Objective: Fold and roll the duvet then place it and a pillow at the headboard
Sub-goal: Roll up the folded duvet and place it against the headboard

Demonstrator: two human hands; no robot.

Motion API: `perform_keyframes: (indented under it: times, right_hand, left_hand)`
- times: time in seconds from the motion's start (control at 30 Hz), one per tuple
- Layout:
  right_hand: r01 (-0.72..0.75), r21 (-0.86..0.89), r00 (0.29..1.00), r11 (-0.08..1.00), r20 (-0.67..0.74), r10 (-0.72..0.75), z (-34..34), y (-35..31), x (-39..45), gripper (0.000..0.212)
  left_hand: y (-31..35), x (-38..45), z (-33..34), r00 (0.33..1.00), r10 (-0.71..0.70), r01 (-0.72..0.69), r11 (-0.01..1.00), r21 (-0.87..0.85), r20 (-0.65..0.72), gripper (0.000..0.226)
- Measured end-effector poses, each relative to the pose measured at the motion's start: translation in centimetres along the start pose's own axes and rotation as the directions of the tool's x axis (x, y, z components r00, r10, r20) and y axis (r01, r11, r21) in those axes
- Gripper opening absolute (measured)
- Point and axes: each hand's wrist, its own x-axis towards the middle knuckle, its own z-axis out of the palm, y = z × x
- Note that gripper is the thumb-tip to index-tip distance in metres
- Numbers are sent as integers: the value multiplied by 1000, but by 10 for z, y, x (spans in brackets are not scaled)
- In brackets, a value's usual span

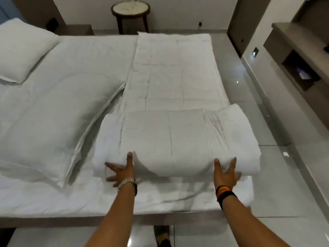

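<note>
Duvet point(170, 75) lies folded in a long strip across the bed point(71, 104), its near end rolled, so I press my left hand point(121, 171) and right hand point(225, 172), fingers spread and grasping nothing, evenly to keep the roll point(170, 139) tight and straight.

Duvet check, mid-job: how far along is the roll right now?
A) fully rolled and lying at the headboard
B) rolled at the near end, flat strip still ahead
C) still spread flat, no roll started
B: the duvet bulges into a roll under the left hand and right hand, while its folded strip beyond lies flat on the bed.
</note>
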Motion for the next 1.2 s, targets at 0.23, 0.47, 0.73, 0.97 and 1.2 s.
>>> perform_keyframes:
  times: [0.23, 0.47, 0.73, 0.97, 1.2]
  right_hand:
    - [-249, 176, 961, 952, -79, 265, 82, 4, 82, 145]
    - [-109, 329, 962, 938, -203, 182, 109, -17, 104, 136]
    - [-94, 330, 977, 939, -150, 150, 42, -1, 41, 121]
    - [-122, 324, 981, 938, -106, 164, -66, 60, -73, 121]
    - [-198, 198, 968, 960, -113, 223, -130, 55, -139, 125]
  left_hand:
    - [-3, 77, 70, 985, -121, 94, 974, -207, -119, 158]
    - [18, 93, 90, 982, 12, -61, 966, -251, -190, 144]
    - [-8, 20, 33, 977, 72, -113, 972, -206, -199, 128]
    - [-95, -86, -60, 975, 96, -130, 978, -164, -201, 127]
    - [-106, -162, -114, 946, 234, -230, 972, 44, -223, 125]
